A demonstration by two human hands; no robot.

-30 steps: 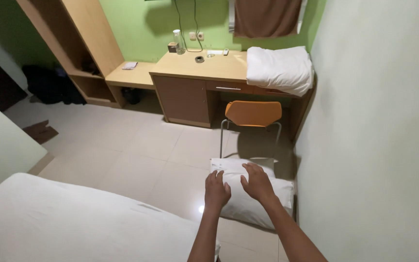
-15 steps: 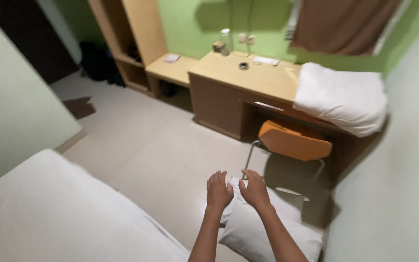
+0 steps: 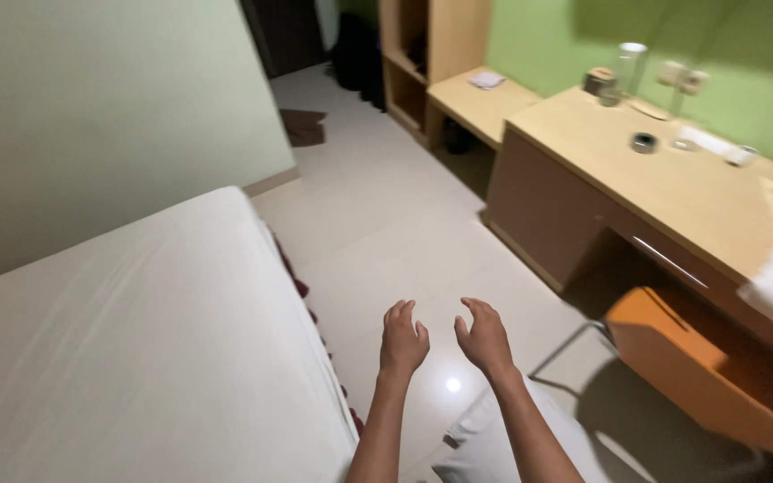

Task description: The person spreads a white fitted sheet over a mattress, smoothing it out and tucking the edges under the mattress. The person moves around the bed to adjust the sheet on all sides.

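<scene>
Viewing: I look down from the head camera into a small room with a pale tiled floor (image 3: 386, 224).
Bed: a white-sheeted bed (image 3: 136, 358) fills the lower left, its edge running just left of my forearms.
Desk: a light wooden desk (image 3: 673, 188) stands along the green wall at upper right, with small items on top that I cannot identify.
Chair: an orange chair (image 3: 691, 367) sits in front of the desk, right of my hands.
Pillow: a white pillow (image 3: 485, 447) lies on the floor at the bottom edge, beneath my right forearm and near the chair legs.
Left hand: my left hand (image 3: 402, 340) is empty, fingers loosely curled and apart, above the tiles.
Right hand: my right hand (image 3: 483, 335) is likewise empty, fingers curled, just beside the left without touching, above and beyond the pillow.
</scene>
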